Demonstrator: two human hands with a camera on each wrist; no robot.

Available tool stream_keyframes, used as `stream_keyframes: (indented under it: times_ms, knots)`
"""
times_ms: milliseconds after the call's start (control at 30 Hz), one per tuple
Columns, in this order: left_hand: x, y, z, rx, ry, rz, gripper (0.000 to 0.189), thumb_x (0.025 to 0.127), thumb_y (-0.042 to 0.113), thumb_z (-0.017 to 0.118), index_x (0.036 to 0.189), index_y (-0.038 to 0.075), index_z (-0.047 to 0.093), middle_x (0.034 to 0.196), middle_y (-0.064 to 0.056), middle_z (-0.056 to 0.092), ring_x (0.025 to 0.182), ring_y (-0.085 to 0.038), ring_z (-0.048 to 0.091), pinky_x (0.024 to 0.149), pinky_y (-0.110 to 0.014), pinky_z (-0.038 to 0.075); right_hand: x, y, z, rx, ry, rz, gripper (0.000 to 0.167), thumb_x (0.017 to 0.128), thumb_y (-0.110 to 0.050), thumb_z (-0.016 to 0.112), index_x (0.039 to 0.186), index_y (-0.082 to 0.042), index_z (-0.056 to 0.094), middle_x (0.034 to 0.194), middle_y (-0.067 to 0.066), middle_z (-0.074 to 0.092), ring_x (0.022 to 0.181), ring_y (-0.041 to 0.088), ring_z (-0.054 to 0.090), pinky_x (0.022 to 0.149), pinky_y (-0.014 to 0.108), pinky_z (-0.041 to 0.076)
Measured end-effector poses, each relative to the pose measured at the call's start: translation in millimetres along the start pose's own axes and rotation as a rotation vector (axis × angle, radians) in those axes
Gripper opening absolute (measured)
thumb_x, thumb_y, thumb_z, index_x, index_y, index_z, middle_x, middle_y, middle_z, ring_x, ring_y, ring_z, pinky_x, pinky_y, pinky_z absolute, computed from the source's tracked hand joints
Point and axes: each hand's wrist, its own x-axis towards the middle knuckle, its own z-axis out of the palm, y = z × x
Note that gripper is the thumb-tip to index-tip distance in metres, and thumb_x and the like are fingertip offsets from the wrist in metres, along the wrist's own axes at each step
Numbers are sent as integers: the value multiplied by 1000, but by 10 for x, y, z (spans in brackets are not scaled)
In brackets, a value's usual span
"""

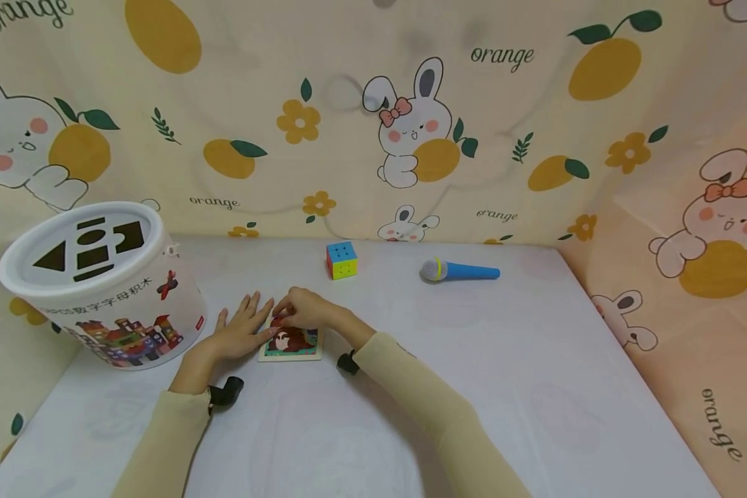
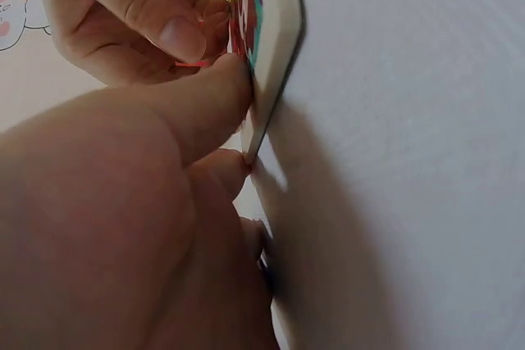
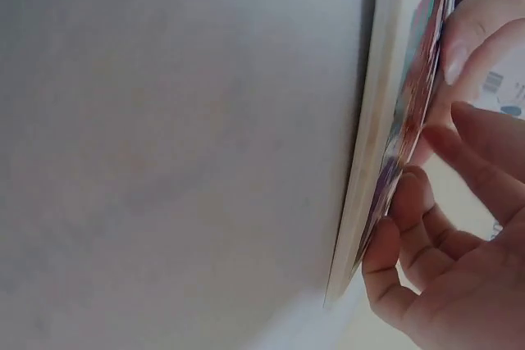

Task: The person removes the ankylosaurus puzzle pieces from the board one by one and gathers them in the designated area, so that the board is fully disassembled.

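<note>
A small puzzle board [image 1: 292, 341] with a pale rim and a reddish-brown animal picture lies on the table. My left hand [image 1: 239, 330] rests at its left side, fingers spread; the thumb touches the board's edge [image 2: 283, 30] in the left wrist view. From above, my right hand [image 1: 301, 309] reaches over the far part of the picture with bent fingers. Its fingertips [image 3: 381, 243] meet the picture surface in the right wrist view. I cannot tell whether a piece is pinched between them. The right hand covers the board's upper portion in the head view.
A large white lidded bucket [image 1: 183, 304] with shape cutouts stands to the left, close to the left hand. Behind the board sits a colourful puzzle cube [image 1: 342, 261]. Farther right lies a blue toy microphone [image 1: 467, 270]. A printed cloth [image 1: 348, 166] hangs behind the white table [image 1: 535, 387].
</note>
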Motion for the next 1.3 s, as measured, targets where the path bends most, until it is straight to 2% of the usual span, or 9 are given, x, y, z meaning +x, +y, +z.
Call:
stream_keyframes:
  times_ms: [67,300,467,667,867,1167,1300]
  knots:
    - [-10,2,-6,-6,1,8,77,104,50,42,157,1,18,161,-31,-5,148,-48,-10,106,-73,-16,12,4,8,2,4,-4,26,96,-13,67,120,-5,72,90,2,61,84,9,49,72,17,41]
    - [7,-45,12,12,-8,2,78,103,54,39,159,4,15,163,-27,-7,149,-45,-12,107,-71,-17,12,-63,-18,80,-29,36,28,97,-12,65,122,1,70,103,10,72,82,9,55,73,17,45]
    - [38,-102,40,33,-7,2,80,103,55,40,159,4,15,163,-28,-7,149,-45,-11,107,-72,-16,37,-65,5,180,-24,87,28,95,-10,67,121,2,67,96,9,68,78,11,57,69,19,47]
    - [0,-7,-5,8,-14,6,76,104,48,44,158,3,16,162,-30,-7,149,-46,-10,107,-72,-14,58,-36,26,256,-7,113,30,93,-9,69,120,3,64,96,6,64,81,11,55,71,19,47]
    - [-41,111,-63,7,-12,7,72,105,40,47,157,0,17,161,-32,-4,148,-49,-7,107,-74,-11,33,-54,-5,250,1,98,29,92,-9,70,118,3,64,100,8,62,86,12,52,74,20,44]
    - [-37,99,-63,10,-14,2,71,105,36,48,157,-1,17,161,-32,-4,148,-49,-7,107,-73,-12,34,-60,-5,296,-13,113,31,93,-11,70,120,3,62,110,11,64,96,15,55,88,23,47]
    - [-38,89,-61,7,-12,1,71,104,35,49,157,-1,17,161,-32,-3,148,-49,-7,107,-73,-12,51,-51,15,311,-12,120,32,94,-12,69,121,3,62,108,9,64,94,15,54,86,22,46]
